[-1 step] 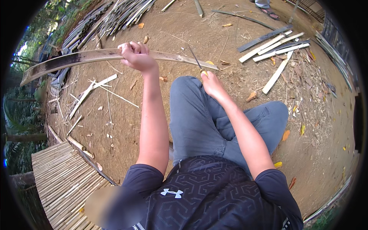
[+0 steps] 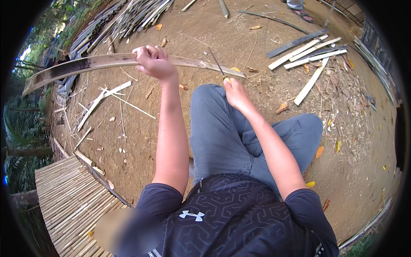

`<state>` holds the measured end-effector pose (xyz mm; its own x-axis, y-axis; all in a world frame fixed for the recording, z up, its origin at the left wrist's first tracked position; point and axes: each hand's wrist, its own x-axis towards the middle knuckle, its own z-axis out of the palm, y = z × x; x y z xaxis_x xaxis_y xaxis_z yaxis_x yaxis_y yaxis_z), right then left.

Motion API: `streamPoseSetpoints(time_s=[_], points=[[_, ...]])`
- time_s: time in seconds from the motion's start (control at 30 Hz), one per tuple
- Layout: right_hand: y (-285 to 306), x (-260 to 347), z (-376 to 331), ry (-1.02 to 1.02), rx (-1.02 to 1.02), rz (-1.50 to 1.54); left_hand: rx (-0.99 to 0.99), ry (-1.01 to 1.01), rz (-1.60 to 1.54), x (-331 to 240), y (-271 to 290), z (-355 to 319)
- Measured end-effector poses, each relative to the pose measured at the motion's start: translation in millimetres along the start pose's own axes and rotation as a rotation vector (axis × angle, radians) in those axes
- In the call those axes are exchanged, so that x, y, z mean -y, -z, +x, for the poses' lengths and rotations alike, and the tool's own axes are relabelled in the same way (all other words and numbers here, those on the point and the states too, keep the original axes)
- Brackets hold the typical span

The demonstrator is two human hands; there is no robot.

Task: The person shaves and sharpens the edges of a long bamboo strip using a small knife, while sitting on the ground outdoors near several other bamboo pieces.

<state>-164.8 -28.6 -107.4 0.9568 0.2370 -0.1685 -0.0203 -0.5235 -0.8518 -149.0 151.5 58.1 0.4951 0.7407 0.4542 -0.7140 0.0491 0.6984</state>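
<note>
A long split bamboo strip (image 2: 100, 63), darkened along its left part, stretches from the far left to just beyond my knees. Around its middle, my left hand (image 2: 153, 62) is closed, knuckles up. My right hand (image 2: 236, 92) grips a knife (image 2: 217, 63) by its yellowish handle, above my bent leg. The thin dark blade points up and away to the left, crossing the strip near its right end. Whether the blade touches the strip I cannot tell.
Pale and dark bamboo slats (image 2: 299, 51) lie on the dirt at the right. Bundled poles (image 2: 137, 19) are at the far left, thin offcuts (image 2: 102, 99) nearer. A bamboo slat platform (image 2: 72, 201) stands at lower left. Another person's sandalled foot (image 2: 305, 16) shows at the far right.
</note>
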Motion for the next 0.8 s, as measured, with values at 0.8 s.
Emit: streamPoseSetpoints(time_s=[0.8], points=[[6.2,-41.3,34.2,-0.08,-0.033,-0.299,0.028,-0.003,0.025,6.6,-6.6,6.8]])
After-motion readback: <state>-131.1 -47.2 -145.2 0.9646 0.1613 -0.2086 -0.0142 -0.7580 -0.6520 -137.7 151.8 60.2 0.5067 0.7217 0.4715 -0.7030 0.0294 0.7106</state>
